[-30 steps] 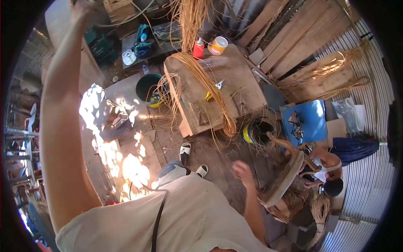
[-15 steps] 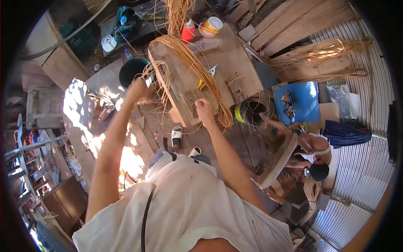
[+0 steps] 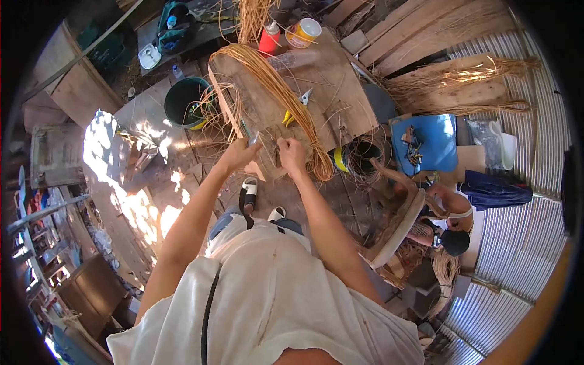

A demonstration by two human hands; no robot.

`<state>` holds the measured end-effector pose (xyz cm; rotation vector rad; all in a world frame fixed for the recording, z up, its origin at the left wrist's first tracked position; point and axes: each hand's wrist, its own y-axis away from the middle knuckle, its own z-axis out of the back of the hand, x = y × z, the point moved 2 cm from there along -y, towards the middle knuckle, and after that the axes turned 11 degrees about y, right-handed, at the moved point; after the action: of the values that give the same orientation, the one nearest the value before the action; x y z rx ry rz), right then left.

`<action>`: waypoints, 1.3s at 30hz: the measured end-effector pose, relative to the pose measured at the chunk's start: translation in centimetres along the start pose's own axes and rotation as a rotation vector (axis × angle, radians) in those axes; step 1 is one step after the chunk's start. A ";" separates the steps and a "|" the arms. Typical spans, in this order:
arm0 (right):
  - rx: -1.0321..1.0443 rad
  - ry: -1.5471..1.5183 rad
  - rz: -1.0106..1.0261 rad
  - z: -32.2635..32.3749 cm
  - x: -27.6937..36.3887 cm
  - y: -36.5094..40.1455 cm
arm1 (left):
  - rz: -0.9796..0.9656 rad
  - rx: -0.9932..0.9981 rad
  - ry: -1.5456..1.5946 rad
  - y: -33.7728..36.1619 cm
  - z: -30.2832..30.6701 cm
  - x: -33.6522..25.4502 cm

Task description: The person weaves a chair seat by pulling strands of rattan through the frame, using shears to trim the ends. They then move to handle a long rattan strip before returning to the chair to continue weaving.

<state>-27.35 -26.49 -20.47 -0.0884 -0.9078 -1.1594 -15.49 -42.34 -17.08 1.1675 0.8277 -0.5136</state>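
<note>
My left hand point(image 3: 241, 153) is closed at the near edge of the wooden workbench point(image 3: 347, 79), with a small pale, shiny piece showing at its fingertips; I cannot make out what it is. Close beside it, my right hand point(image 3: 292, 156) has its fingers curled together, and whatever lies in them is hidden. A long bundle of tan cane strands point(image 3: 277, 85) curves across the bench and hangs over the edge just right of my right hand. Beyond that hand lie yellow-handled cutters point(image 3: 297, 108).
A dark bucket point(image 3: 182, 100) with loose strands stands left of the bench, another bucket point(image 3: 363, 157) to its right. A red bottle point(image 3: 269, 38) and a tub point(image 3: 303, 33) stand at the back. At right are a blue stool point(image 3: 426, 146) and a person point(image 3: 453, 213) beside a curved frame.
My left hand has come from over the left bucket down and right, close to my right hand. A pale piece now shows at its fingertips. The view has shifted slightly.
</note>
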 end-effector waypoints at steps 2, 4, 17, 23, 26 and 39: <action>-0.015 0.006 0.000 0.3 0.7 0.0 | -0.003 0.036 0.056 -0.4 -0.9 1.2; -0.026 0.005 -0.011 0.0 1.5 0.3 | -0.048 0.045 0.030 -0.2 -2.3 3.0; -0.176 0.296 0.056 -0.1 -1.9 4.8 | -0.305 -0.095 -0.402 -2.1 -5.6 3.6; -0.222 -0.019 -0.061 -1.0 -3.0 4.2 | -0.298 -0.028 -0.580 -1.2 -6.2 1.0; -0.098 -0.157 -0.184 0.0 -2.1 4.0 | -0.268 -0.143 -0.482 -2.2 -6.7 2.6; -0.179 0.004 -0.095 -1.5 -4.3 4.2 | -0.260 -0.127 -0.571 -3.3 -7.7 4.0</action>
<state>-23.43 -22.18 -22.67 -0.1906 -0.8105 -1.3274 -17.80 -35.94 -23.43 0.7379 0.5041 -0.9417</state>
